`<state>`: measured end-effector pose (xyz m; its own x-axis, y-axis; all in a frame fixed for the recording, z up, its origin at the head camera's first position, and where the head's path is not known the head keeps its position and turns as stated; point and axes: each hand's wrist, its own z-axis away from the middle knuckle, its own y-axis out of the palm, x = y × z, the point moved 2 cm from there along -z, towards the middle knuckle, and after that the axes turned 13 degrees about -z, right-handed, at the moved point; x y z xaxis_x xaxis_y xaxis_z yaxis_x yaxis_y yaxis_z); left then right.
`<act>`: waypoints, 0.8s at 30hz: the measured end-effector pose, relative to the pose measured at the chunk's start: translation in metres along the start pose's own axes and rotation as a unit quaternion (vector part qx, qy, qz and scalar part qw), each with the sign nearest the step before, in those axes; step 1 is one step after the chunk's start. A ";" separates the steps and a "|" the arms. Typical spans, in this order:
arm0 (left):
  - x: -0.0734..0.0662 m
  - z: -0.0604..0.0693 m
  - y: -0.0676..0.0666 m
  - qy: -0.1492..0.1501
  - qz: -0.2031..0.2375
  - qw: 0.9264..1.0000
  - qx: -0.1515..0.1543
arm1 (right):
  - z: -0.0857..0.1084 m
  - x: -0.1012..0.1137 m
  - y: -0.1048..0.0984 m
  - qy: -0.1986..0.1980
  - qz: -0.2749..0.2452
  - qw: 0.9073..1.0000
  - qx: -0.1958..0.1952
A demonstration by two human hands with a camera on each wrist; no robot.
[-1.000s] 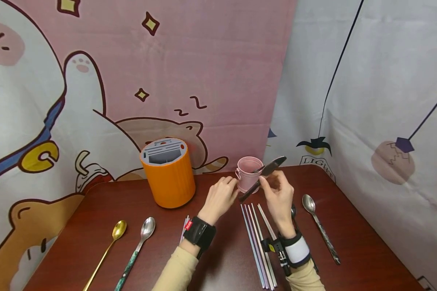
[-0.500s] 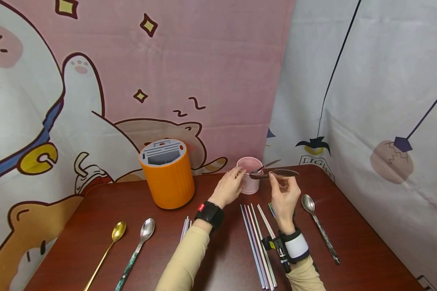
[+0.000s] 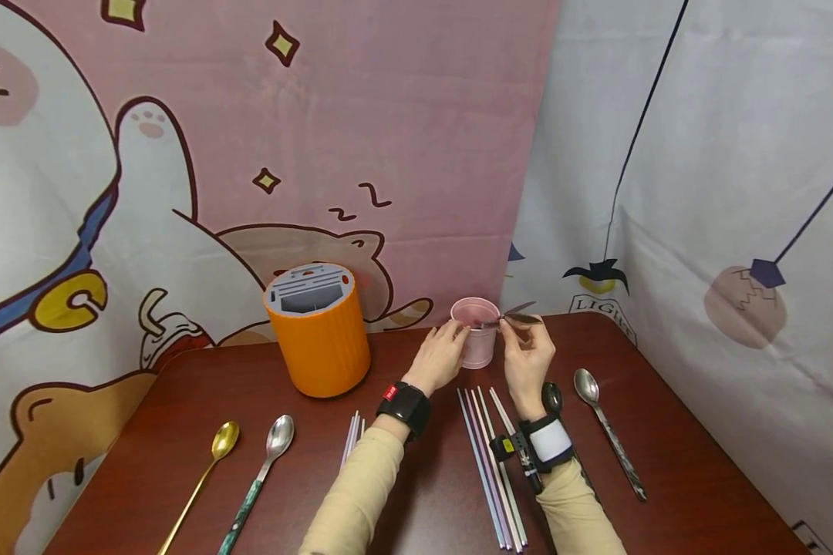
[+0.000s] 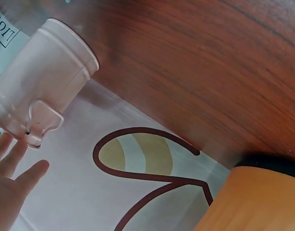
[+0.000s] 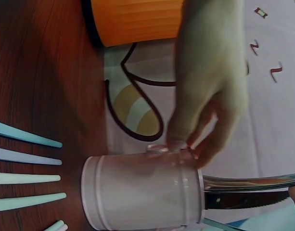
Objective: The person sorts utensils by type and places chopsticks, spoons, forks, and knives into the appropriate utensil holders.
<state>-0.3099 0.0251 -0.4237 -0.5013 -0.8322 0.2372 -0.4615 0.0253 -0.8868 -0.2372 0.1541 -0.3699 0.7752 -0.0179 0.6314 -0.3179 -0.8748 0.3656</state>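
Note:
My left hand (image 3: 437, 356) pinches the rim of a small pink bucket (image 3: 479, 352) beside its loop handle, as the right wrist view shows with thumb and fingers at the lip (image 5: 142, 192). The bucket stands upright at the table's back. To its right, my right hand (image 3: 530, 362) holds a dark table knife (image 3: 524, 318) between thumb and fingers. Its blade points right, its other end at the bucket's mouth. Another knife (image 3: 521, 307) leans out of the bucket behind it. How deep the held knife reaches is hard to see.
An orange cutlery holder (image 3: 322, 351) with a slotted grey top stands left. Chopsticks (image 3: 487, 462) lie in front of the bucket, more (image 3: 351, 438) beside my left sleeve. A gold spoon (image 3: 208, 470), a green-handled spoon (image 3: 264, 462), a black spoon (image 3: 552, 396) and a dark-handled spoon (image 3: 612, 441) lie around.
My left hand has moved right onto the bucket's rim. The knife in my right hand has swung from upward-slanting to nearly level, and its lower end has come to the bucket's mouth.

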 end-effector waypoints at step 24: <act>-0.001 -0.001 -0.002 0.000 -0.034 0.999 -0.033 | -0.003 -0.075 0.009 -0.049 0.162 0.986 0.011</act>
<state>-0.3093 0.0269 -0.4216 -0.4666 -0.8336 0.2955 -0.5412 0.0048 -0.8409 -0.2999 0.1495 -0.4121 0.6841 -0.3434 0.6436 -0.5459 -0.8262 0.1395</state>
